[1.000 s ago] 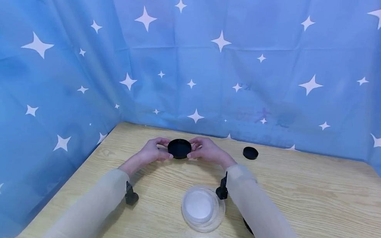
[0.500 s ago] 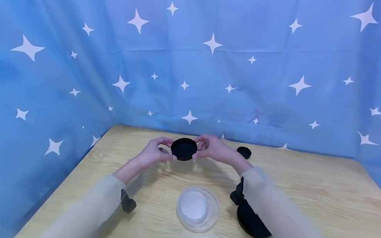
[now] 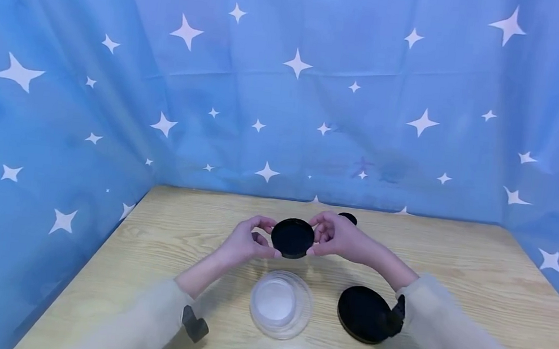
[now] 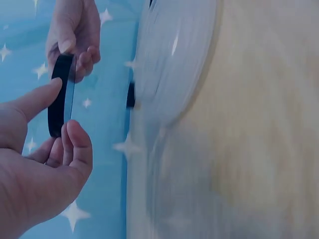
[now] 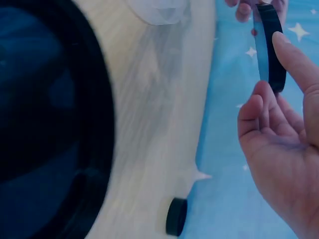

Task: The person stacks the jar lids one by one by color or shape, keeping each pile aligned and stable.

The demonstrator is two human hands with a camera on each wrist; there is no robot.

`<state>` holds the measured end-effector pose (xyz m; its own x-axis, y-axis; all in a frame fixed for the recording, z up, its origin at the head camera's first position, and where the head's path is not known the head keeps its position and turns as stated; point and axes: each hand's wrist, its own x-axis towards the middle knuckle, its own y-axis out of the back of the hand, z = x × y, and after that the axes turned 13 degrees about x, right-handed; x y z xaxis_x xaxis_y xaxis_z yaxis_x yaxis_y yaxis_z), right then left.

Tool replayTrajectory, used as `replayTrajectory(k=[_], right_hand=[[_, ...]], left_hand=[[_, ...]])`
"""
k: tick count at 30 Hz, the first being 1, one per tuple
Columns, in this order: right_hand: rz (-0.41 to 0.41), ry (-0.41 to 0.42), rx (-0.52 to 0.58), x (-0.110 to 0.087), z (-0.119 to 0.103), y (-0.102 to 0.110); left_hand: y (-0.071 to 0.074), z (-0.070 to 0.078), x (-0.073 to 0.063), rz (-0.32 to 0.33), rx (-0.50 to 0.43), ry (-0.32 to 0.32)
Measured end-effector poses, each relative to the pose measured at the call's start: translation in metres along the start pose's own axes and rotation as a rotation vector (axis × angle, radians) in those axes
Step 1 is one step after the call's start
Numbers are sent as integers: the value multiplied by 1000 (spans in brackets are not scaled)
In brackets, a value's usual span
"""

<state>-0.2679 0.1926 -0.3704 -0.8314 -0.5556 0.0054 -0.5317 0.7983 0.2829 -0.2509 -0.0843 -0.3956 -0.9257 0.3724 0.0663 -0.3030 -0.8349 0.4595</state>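
Note:
Both hands hold a shallow round black lid (image 3: 293, 238) between them, raised above the table. My left hand (image 3: 242, 243) pinches its left edge, thumb at the near side and fingers at the far side. On the right edge my right hand (image 3: 343, 239) grips it the same way. Seen edge-on in the left wrist view, the black lid (image 4: 61, 97) has a thin dark rim. Just below the hands, nearer the body, lie translucent round plastic pieces (image 3: 274, 299), a smaller one overlapping a wider one.
A larger round black piece (image 3: 361, 314) lies on the wooden table (image 3: 453, 272) beside the right wrist. A small black lid (image 3: 349, 217), partly hidden behind the right hand, sits near the back edge. A blue curtain (image 3: 245, 108) with white stars hangs behind and to the left.
Both hands have brought the black lid up off the back of the table and nearer the body, slightly right. The larger black piece has come out from under the right sleeve as the view turned.

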Motion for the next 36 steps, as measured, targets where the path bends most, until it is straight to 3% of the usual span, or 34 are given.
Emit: replayTrajectory(k=[8,25,36], right_hand=[[32,2,-13,-29,6,0],[114,-26,-17,-120,26,7],[135,-36,-25,-150,31,11]], left_hand=[[-22,11,-10,10,24,-28],[-80,39,-23,-163,78,-37],[-108,48,-24,-208,91,-54]])
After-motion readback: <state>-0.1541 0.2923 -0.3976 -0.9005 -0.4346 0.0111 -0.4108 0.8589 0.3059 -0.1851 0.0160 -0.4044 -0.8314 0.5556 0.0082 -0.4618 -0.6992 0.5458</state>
